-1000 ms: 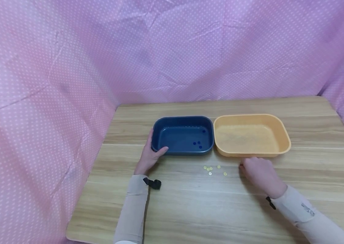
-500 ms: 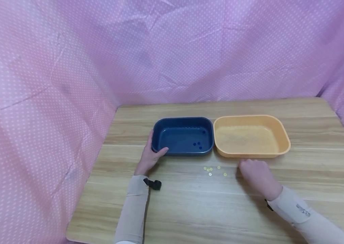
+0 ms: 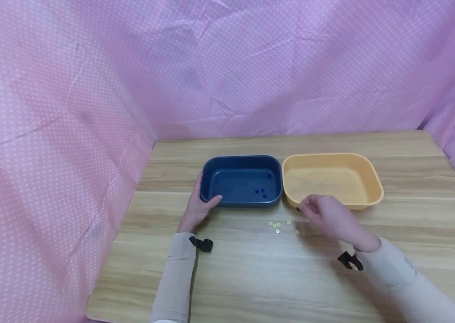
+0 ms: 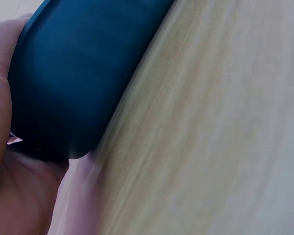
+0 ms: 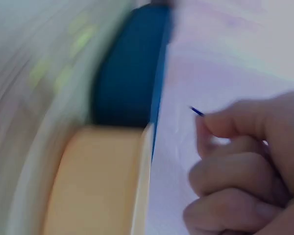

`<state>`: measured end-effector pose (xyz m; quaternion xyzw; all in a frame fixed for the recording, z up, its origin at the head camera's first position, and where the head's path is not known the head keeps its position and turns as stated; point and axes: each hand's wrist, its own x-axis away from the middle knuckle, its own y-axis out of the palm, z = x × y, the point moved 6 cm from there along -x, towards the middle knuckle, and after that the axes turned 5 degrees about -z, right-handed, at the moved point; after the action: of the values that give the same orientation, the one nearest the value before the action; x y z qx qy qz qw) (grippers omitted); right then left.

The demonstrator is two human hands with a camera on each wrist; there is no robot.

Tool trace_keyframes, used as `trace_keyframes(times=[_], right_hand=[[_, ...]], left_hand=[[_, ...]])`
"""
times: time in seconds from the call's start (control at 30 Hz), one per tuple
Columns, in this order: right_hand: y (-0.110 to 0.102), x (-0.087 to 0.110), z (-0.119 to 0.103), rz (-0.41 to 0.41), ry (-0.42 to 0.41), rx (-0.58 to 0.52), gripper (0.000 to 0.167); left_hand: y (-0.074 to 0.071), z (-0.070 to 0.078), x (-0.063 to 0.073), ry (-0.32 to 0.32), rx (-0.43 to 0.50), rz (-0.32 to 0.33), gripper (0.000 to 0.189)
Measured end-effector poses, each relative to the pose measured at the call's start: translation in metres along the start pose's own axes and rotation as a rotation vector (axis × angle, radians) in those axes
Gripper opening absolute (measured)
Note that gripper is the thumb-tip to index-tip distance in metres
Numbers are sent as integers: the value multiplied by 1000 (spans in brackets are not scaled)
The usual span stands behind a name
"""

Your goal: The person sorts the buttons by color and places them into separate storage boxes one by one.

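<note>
My left hand point(image 3: 196, 208) holds the near left corner of a dark blue plastic tub point(image 3: 235, 181), its thumb over the front rim and its fingers along the left side. Several dark blue buttons point(image 3: 262, 190) lie inside toward the right end. Between thumb and index finger, my right hand point(image 3: 328, 216) pinches a small dark blue button point(image 5: 197, 111), seen edge-on in the right wrist view. That hand is raised over the front rim of a yellow-orange tub point(image 3: 338, 181), its other fingers curled in.
Several small yellow buttons point(image 3: 278, 224) are scattered on the wooden table point(image 3: 251, 273) in front of the tubs. The two tubs stand side by side, almost touching. Pink dotted cloth point(image 3: 227, 80) hangs behind and at the sides.
My right hand has lifted from the tabletop and shifted up and left, the dark button now showing at its fingertips. The left hand and both tubs have stayed in place.
</note>
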<state>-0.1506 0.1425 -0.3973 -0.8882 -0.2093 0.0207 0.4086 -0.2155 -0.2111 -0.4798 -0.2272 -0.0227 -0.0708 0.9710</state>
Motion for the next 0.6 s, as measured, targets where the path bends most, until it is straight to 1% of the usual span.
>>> trace_keyframes(times=[0.07,0.17,0.23,0.3,0.37,0.4,0.5,0.6], right_hand=[[-3,-9,-3,-18,48,-170,26],[-6,-20,-4,-29,144,-385,38],[-7,-27,-5,-35,187,-531,45],[-7,-32,-6,-45,222,-680,44],[-8,-36,-7,-55,228,-818,43],[-8,-38,-8,-58,221,-883,38],[-11,-44,-12,-67,209,-1023,29],[-10,-52,-16,-77,211,-1123,25]], left_hand=[[0,0,0,1,6,1,100],[0,2,0,9,11,-2,100],[1,2,0,11,16,-3,100],[2,2,0,15,19,-5,100],[2,2,0,17,23,-6,100],[2,2,0,17,22,-6,100],[1,3,0,22,20,-2,100],[0,3,1,19,18,6,100]])
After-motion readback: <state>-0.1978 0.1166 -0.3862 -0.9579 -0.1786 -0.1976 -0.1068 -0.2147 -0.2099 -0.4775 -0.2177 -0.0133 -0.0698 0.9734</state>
